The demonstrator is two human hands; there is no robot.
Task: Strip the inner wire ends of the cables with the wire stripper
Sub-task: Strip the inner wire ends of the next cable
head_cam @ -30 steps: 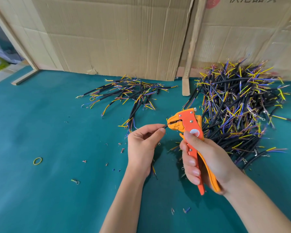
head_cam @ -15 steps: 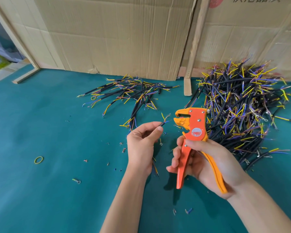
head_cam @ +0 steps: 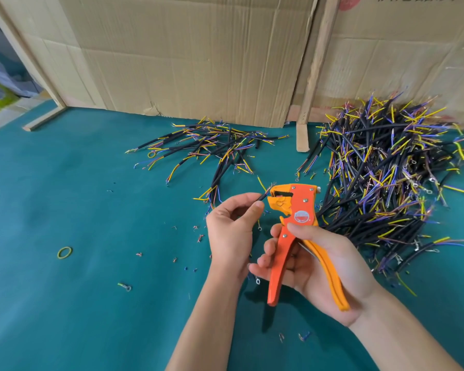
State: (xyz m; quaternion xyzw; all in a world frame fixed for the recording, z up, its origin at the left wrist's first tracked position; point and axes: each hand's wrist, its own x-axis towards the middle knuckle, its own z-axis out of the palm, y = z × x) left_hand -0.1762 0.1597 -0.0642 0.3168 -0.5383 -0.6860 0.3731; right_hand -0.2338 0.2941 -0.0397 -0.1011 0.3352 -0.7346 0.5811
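Just right of the frame's centre, the left hand (head_cam: pixel 232 231) pinches a short black-sheathed cable (head_cam: pixel 260 197) between thumb and forefinger close to its end, so that the yellow and other thin inner wires fan out stiffly toward the mouth of the orange and yellow plastic-handled wire stripper (head_cam: pixel 295 226); holding it that near the tip looks meant to keep the wire from bending as it is fed in. The right hand (head_cam: pixel 316 266) wraps the stripper, thumb across the body below the round red label and fingers curled behind the orange handle, with the two handles spread apart and the jaws standing open, which I judge to be the ready position before a squeeze. One cable and one stripper are in hand. Two heaps of like cables lie on the teal felt-covered table (head_cam: pixel 65 183): a small loose pile (head_cam: pixel 212 145) at upper centre and a large dense pile (head_cam: pixel 391 178) at upper right, probably finished and waiting stock kept apart, though which is which I cannot tell; their cables are too tangled to count. One yellow-green rubber band (head_cam: pixel 64 252) lies at left, amid scattered insulation scraps. Two brown corrugated cardboard sheets (head_cam: pixel 188 57) stand across the top, likely as a backstop.
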